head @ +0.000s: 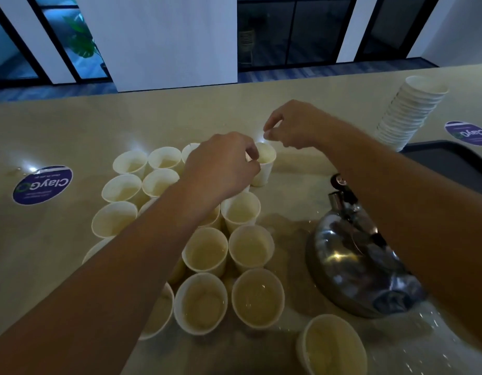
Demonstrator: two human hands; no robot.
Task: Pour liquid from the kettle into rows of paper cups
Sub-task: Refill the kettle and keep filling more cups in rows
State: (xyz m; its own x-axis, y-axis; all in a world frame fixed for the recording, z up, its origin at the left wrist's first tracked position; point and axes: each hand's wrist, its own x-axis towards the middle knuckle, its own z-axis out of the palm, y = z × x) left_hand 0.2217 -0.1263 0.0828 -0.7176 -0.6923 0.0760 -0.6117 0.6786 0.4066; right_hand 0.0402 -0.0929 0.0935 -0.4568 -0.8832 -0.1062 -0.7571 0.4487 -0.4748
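**Both hands at the far cup, kettle set down to your right**

The kettle (361, 255) stood upright on the counter (58, 131), under your right forearm and well short of either hand. Its spout pointed away from you toward the far edge of the counter, so its long axis ran roughly front to back. Neither hand touched it.

Your left hand (221, 166) reached across the rows of cups (207, 253) and pinched the near rim of the far cup (264, 166) between thumb and curled fingers. That cup stood upright at the far right corner of the group. Your right hand (291, 125) hovered just above and beyond the same cup, thumb and forefinger pressed together; whether they held anything small, you could not tell from this view.

The cups stood packed close together, left of the kettle, with pale liquid in the near ones. One more cup (333, 347) stood apart at the near edge, in front of the kettle. A stack of empty cups (407, 115) leaned at the far right.

Two round purple stickers lay on the counter, one at the left (42, 185) and one at the far right (468, 132). Both read "ClayGo", upside down to you; the smaller print was too blurred to read.
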